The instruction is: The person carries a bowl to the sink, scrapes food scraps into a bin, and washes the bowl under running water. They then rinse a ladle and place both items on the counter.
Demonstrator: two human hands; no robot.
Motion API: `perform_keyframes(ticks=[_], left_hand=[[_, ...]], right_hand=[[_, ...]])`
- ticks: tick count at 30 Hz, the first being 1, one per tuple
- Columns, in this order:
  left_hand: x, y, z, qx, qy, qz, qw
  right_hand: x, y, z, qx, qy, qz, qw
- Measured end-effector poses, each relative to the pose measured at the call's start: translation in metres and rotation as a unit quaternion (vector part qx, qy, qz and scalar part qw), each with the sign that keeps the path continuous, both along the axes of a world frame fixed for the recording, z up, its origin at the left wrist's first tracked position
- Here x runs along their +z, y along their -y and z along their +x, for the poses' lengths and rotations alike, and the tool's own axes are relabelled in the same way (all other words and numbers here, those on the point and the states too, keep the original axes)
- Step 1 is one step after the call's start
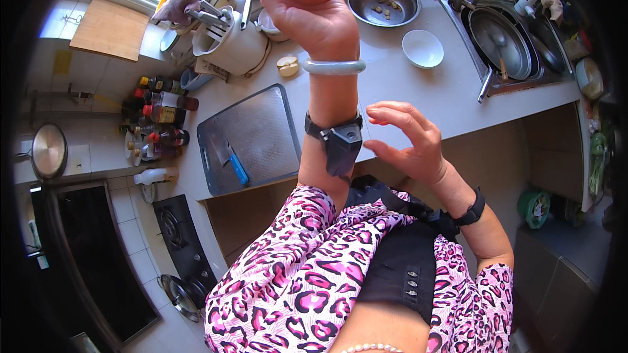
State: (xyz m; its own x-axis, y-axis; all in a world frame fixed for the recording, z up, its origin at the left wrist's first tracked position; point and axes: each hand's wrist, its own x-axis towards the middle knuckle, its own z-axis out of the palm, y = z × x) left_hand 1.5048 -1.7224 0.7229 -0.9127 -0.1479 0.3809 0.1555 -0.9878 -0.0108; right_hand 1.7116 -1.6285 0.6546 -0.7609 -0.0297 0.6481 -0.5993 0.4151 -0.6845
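Observation:
My left hand (314,14) is raised high before me, palm towards the view. Its fingers bend near the top edge, and I see nothing in the palm. A pale bangle (334,67) and a black strapped device (342,144) sit on that forearm. My right hand (409,139) hovers at the counter's front edge, fingers curved, thumb apart, holding nothing. Left of my left forearm lies a dark-rimmed cutting board (260,132), with a blue-handled knife (238,166) on it. A cut piece of fruit (288,65) rests on the counter beyond the board.
A white bowl (423,49) and a steel basin (384,2) with small brownish pieces stand behind. Pans (500,44) fill the sink (544,83) at right. A utensil holder (218,41), sauce bottles (164,113) and a gas hob (181,235) are at left.

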Motion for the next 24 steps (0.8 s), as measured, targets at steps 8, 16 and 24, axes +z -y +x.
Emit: perform_keyframes(ticks=[8,16,24], left_hand=[[0.002,0.007,0.003,0.15,0.039,-0.041,0.987],[0.004,0.002,0.007,0.344,0.051,-0.344,0.872],[-0.044,-0.026,-0.014,0.404,-0.15,-0.782,0.45]], right_hand=[[-0.006,0.017,-0.013,0.025,0.037,0.022,0.999],[0.045,0.0,-0.031,0.011,-0.029,0.038,0.999],[0.078,0.064,-0.065,-0.074,-0.059,0.423,0.901]])
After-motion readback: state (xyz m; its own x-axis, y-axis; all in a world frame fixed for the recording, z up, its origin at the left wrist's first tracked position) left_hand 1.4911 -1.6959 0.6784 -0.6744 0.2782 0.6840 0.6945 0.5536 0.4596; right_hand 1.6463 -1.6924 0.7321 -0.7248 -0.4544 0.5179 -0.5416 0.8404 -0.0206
